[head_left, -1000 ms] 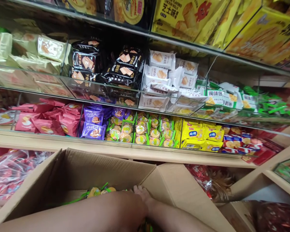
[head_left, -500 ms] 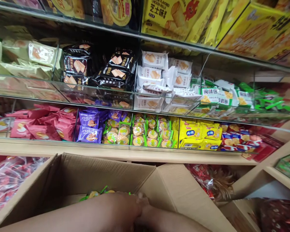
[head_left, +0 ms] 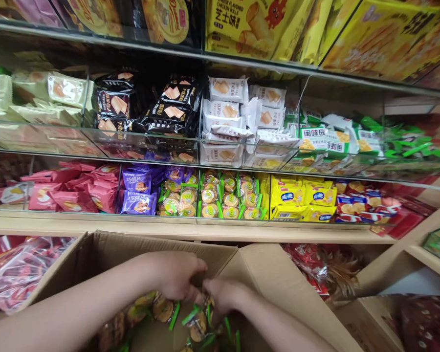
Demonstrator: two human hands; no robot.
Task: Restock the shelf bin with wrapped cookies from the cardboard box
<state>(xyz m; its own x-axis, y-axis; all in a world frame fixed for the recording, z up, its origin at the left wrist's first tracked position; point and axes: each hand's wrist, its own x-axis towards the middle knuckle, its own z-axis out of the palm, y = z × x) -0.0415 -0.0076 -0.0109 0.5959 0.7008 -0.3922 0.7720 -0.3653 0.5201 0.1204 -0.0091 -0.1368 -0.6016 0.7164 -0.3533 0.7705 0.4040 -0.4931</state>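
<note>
Both hands are inside an open cardboard box [head_left: 161, 254]. My left hand [head_left: 179, 278] reaches in from the left with its fingers curled towards the right one; what they hold, if anything, is hidden. In the closed fingers of my right hand [head_left: 223, 296] is a biscuit packet [head_left: 198, 325] in a clear wrapper with green ends. Below my left hand lies another green-edged biscuit packet [head_left: 163, 309]. More such packets, partly blurred and covered by my forearm, lie lower in the box.
Above the box runs a glass-fronted shelf [head_left: 220, 230] with divided bins. Matching green-edged biscuits [head_left: 230, 198] fill bins between purple packets [head_left: 138, 195] and yellow packets [head_left: 288, 195]. Red-wrapped goods in clear plastic [head_left: 18, 278] stand left of the box, and another carton [head_left: 370, 322] stands right.
My hands have risen and come apart from their crossed position low in the box. More green-edged biscuit packets now show, one of them in my right hand.
</note>
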